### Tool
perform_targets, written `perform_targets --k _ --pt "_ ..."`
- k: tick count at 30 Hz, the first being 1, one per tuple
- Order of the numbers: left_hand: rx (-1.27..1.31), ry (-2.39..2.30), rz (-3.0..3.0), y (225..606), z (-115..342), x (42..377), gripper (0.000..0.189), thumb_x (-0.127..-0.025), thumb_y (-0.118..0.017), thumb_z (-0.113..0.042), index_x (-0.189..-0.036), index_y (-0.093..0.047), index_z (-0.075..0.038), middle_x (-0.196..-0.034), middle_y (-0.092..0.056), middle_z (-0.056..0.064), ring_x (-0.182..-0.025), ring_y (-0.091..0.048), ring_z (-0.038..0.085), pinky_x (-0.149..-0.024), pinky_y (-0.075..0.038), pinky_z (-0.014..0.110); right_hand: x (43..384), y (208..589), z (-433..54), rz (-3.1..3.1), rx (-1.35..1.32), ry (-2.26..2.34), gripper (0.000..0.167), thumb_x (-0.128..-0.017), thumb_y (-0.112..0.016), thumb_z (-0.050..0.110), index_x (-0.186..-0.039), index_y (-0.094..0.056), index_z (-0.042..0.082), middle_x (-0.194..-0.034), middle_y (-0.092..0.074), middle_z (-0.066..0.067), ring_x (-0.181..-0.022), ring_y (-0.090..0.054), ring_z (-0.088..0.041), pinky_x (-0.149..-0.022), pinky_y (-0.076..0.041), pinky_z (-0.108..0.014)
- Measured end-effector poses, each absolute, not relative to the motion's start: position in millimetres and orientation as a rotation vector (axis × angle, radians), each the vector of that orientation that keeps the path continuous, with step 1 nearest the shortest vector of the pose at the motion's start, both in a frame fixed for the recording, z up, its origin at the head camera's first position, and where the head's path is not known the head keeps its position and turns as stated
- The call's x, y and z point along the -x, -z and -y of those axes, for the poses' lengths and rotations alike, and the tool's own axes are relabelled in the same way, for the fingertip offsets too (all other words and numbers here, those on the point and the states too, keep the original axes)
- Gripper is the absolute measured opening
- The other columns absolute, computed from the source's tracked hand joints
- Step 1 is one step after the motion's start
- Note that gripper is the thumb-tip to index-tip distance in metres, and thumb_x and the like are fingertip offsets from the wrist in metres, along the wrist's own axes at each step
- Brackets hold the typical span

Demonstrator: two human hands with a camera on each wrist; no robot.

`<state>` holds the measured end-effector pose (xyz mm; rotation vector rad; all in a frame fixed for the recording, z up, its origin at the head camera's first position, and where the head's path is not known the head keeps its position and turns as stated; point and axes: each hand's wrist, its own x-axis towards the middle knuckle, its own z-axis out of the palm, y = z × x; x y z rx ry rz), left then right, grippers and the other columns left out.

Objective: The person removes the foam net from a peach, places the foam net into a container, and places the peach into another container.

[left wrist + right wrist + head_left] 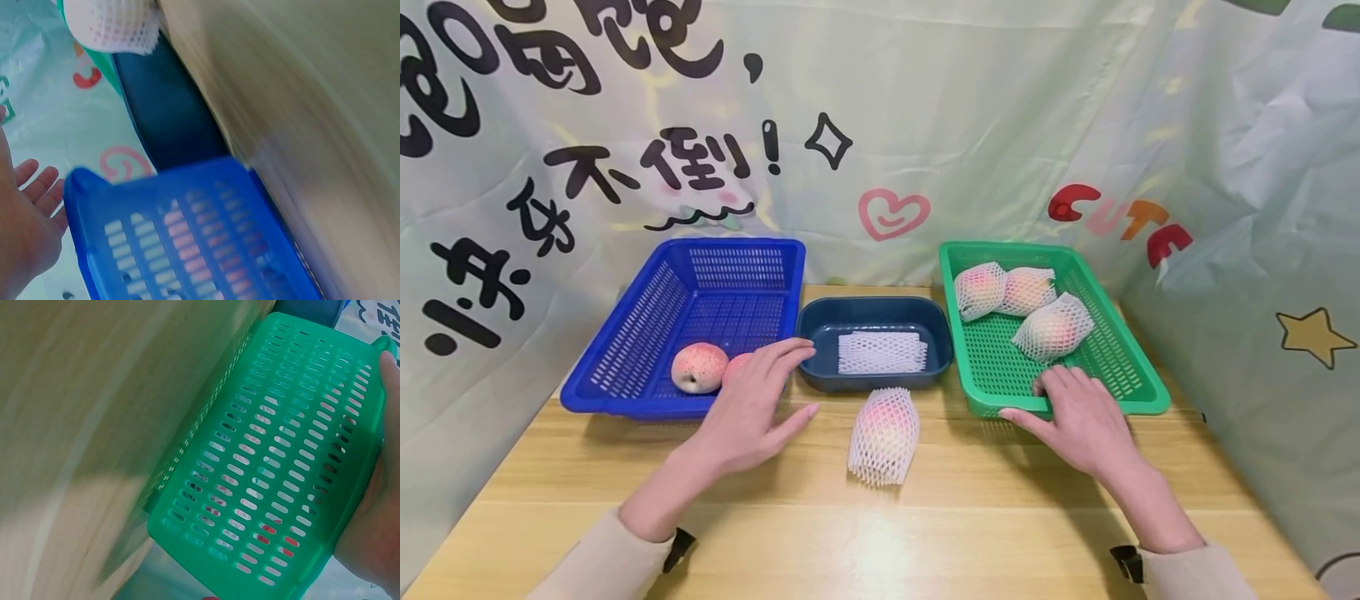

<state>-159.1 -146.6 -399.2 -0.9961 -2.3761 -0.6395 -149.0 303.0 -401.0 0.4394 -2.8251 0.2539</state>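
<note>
My left hand (pixel 748 408) hovers by the front right corner of the blue basket (pixel 625 406), fingers loosely extended and nothing held. Inside that basket are a bare peach (pixel 699 368) and a second peach (pixel 735 367) partly hidden behind the hand. At the front rim of the green basket (pixel 1138 404), my right hand (pixel 1086 421) grips the edge, fingers curled inside and thumb outside. Three peaches in white foam nets, one of them a netted peach (pixel 1054 327) nearest the hand, lie in it. Between the hands, another netted peach (pixel 885 437) rests on the table.
A dark blue tray (pixel 874 385) stands between the two baskets, holding a stack of flat white foam nets (pixel 882 352). Wooden table (pixel 880 542) extends in front. A printed cloth (pixel 1015 125) hangs behind and at the sides.
</note>
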Motion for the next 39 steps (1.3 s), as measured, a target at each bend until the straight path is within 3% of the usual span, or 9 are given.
perform_targets --k 10,17,30,39 --pt "1.115 0.737 2.478 404 108 155 0.065 -0.1 -0.063 -0.044 -0.151 -0.046 -0.008 -0.154 -0.046 0.006 -0.143 -0.044 0.026 -0.113 -0.041 0.05 149 401 -302 2.824 -0.435 -0.254 0.054 -0.088 -0.074 0.063 -0.093 -0.06 0.011 -0.083 -0.052 0.001 -0.077 -0.048 -0.02 -0.068 -0.035 -0.035" --pt "1.241 0.728 2.637 415 89 161 0.073 -0.1 -0.058 -0.058 -0.155 -0.043 -0.012 -0.156 -0.043 0.004 -0.145 -0.041 0.021 -0.114 -0.042 0.049 150 400 -302 2.837 -0.419 -0.255 0.056 -0.088 -0.074 0.064 -0.094 -0.06 0.01 -0.084 -0.054 0.0 -0.079 -0.049 -0.022 -0.069 -0.036 -0.036" --pt "1.437 0.751 2.86 421 65 174 0.083 -0.095 -0.066 -0.061 -0.158 -0.039 -0.015 -0.157 -0.04 0.0 -0.14 -0.041 0.014 -0.112 -0.045 0.04 149 401 -302 2.832 -0.422 -0.257 0.056 -0.088 -0.074 0.064 -0.094 -0.06 0.01 -0.085 -0.054 0.0 -0.079 -0.049 -0.021 -0.069 -0.035 -0.035" --pt "1.473 0.764 2.88 424 56 176 0.087 -0.089 -0.08 -0.045 -0.158 -0.036 -0.013 -0.154 -0.042 0.003 -0.135 -0.045 0.015 -0.109 -0.047 0.038 149 400 -301 2.823 -0.42 -0.257 0.055 -0.087 -0.074 0.063 -0.094 -0.06 0.01 -0.084 -0.054 0.0 -0.078 -0.049 -0.021 -0.069 -0.035 -0.035"
